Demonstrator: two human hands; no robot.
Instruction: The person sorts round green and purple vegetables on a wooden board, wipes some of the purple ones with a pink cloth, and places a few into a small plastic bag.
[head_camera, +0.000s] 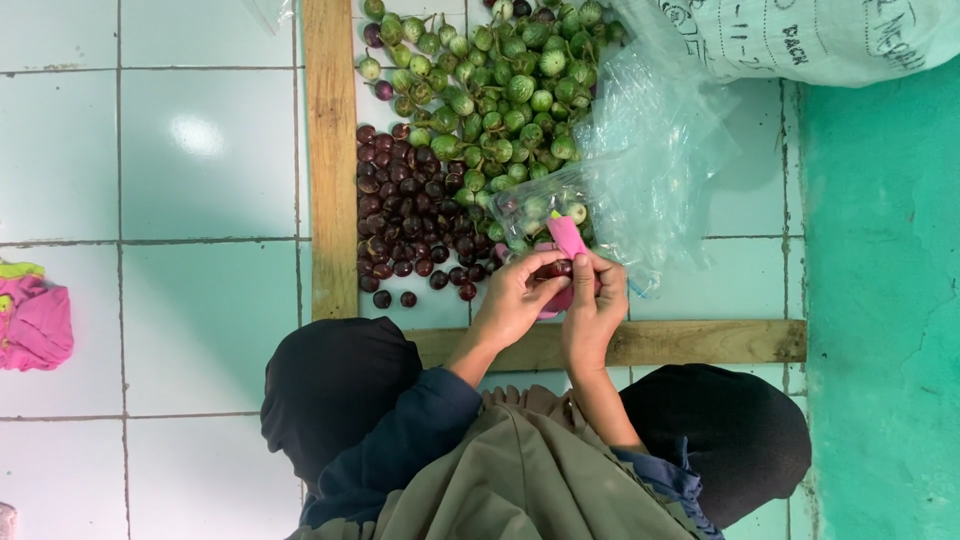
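Note:
My left hand (513, 298) and my right hand (596, 300) meet above a wooden board (700, 342). Between their fingertips is a small dark purple round fruit (561, 268), pinched by my left hand. My right hand grips a pink tool (567, 236) that sticks up past the fingers. Directly beyond the hands lies a pile of dark purple fruits (405, 215). Further off is a larger heap of green round fruits (490, 85).
A clear plastic bag (650, 150) with a few fruits in it lies just beyond my hands, and a white printed sack (820, 35) is at the top right. A second wooden board (331, 160) runs along the left of the piles. Pink cloth (35, 320) lies on the tiled floor at far left. A teal surface (885, 300) is on the right.

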